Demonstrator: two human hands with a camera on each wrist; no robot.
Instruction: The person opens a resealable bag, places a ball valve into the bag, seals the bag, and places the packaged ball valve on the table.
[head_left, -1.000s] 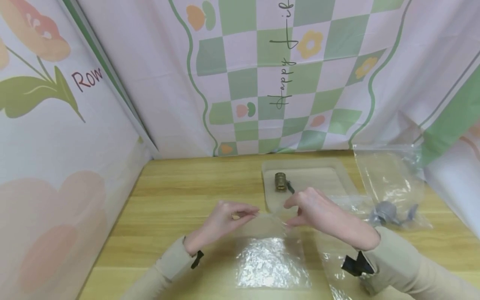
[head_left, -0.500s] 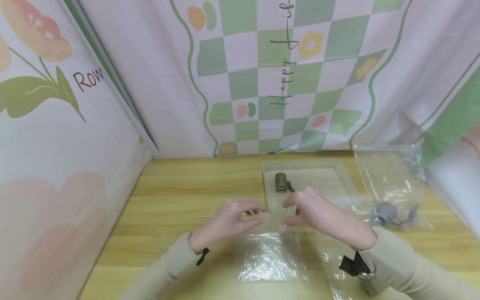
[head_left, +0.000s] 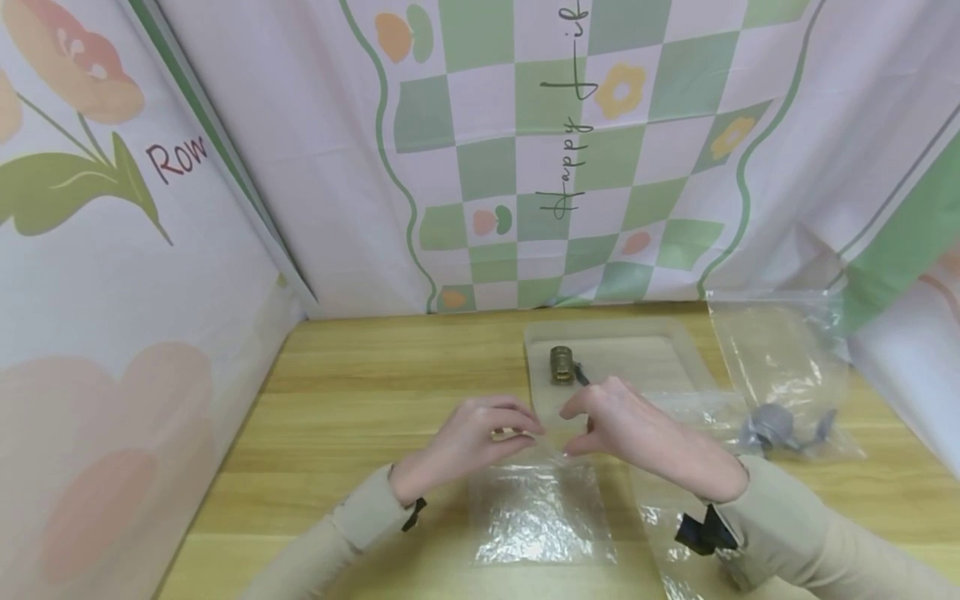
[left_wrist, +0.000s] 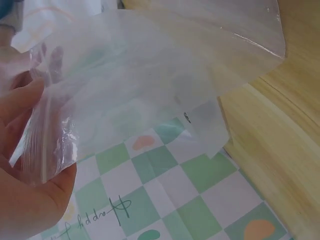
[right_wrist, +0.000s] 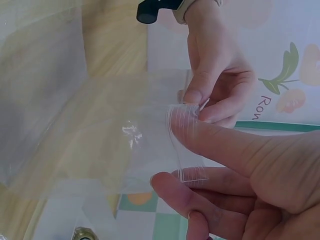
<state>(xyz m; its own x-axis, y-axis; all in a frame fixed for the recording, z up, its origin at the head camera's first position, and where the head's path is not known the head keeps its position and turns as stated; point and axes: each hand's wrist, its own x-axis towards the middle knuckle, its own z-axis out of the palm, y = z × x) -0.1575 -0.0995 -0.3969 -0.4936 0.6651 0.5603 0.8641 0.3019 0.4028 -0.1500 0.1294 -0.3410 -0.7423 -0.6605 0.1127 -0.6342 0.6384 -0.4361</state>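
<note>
A clear zip-lock bag [head_left: 538, 521] hangs between my two hands, its ridged mouth turned up toward them. My left hand [head_left: 476, 435] pinches the mouth at one corner; the right wrist view shows that thumb tip on the zip strip [right_wrist: 187, 112]. At the other end my right hand [head_left: 626, 433] grips the same mouth, its thumb [right_wrist: 220, 140] seen through the ridged plastic and its index finger at the edge. Through the film in the left wrist view, the bag [left_wrist: 125, 75] looks flat, with nothing inside. Beyond the hands, a brass-coloured cylindrical fitting [head_left: 561, 365] stands on a pale tray [head_left: 542, 332].
A dark slim piece [head_left: 581, 375] lies beside the fitting, partly behind my right hand. At the right, another clear bag [head_left: 780, 350] holds a grey rounded part [head_left: 772, 423]. More clear plastic [head_left: 652, 525] lies under my right forearm. Printed curtains [head_left: 360, 167] border the wooden table [head_left: 360, 375].
My left hand has moved right and slightly up along the bag's mouth, closer to the right hand. The right hand has shifted slightly left. The bag's lower edge has risen a little.
</note>
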